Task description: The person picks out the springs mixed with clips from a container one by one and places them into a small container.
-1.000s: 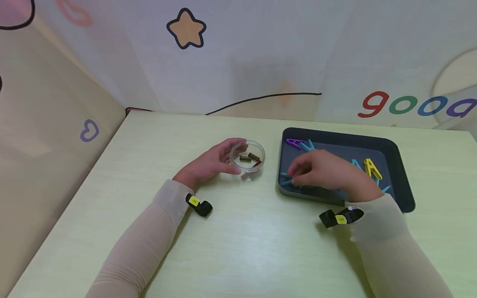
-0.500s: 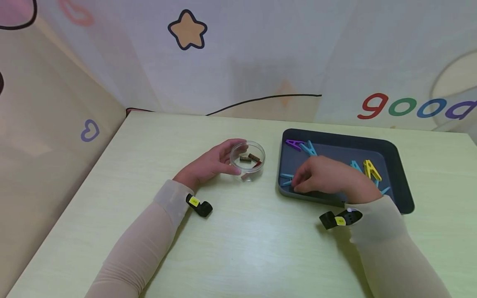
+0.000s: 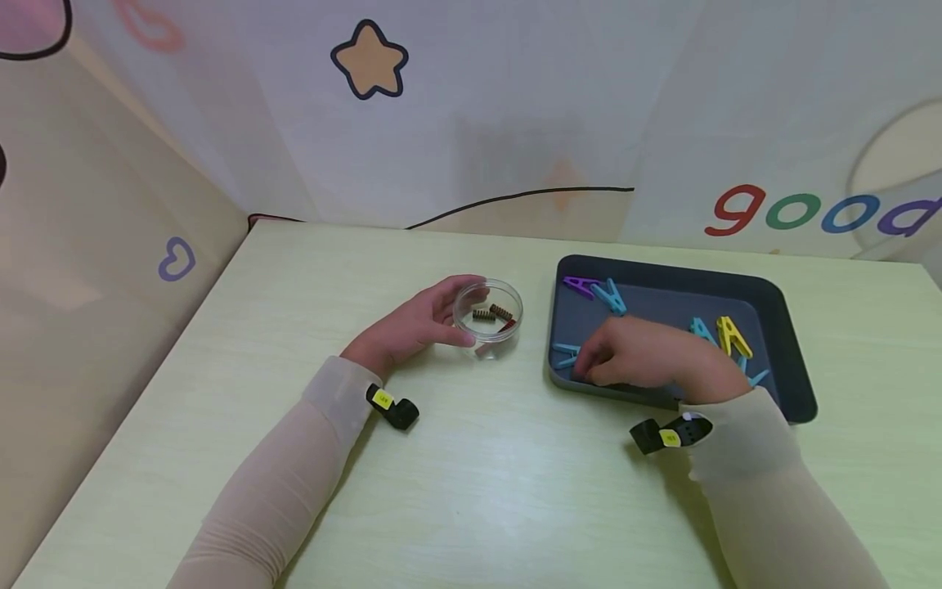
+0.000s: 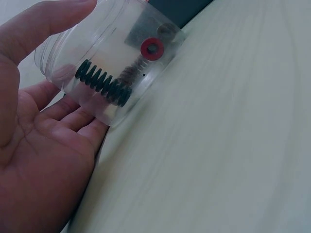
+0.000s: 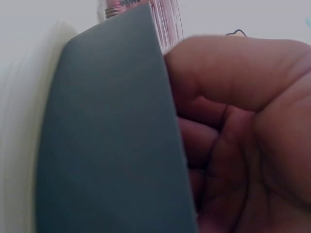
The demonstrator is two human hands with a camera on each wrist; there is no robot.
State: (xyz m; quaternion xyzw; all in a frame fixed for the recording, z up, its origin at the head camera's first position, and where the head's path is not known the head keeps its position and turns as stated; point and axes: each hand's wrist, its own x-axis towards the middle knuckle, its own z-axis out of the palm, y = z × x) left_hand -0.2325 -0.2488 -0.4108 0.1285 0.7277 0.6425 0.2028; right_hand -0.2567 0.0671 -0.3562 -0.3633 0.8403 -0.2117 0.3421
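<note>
In the head view my left hand (image 3: 423,319) curves thumb and fingers round a clear round jar (image 3: 477,335) standing on the table. Inside it lie two dark coil springs (image 3: 501,312) and a red piece; in the left wrist view a dark green spring (image 4: 102,83) and a red ring-shaped end (image 4: 152,49) show through the wall. My right hand (image 3: 648,352) reaches down into the dark grey tray (image 3: 798,368), thumb and fingertips bent inward near its front wall. A light-blue clothespin (image 3: 567,350) lies right beside the fingertips. What the fingertips touch is hidden.
Also in the tray are a purple clothespin (image 3: 580,285), a yellow clothespin (image 3: 731,335) and several more light-blue ones, such as the clothespin (image 3: 609,296) near the back. The tray's raised front wall (image 5: 116,126) rises beside the right hand. A printed backdrop (image 3: 515,106) stands behind the table.
My right hand has shifted slightly toward the tray's front, uncovering more of the light-blue clothespins at the left side. My left hand and the jar have stayed put.
</note>
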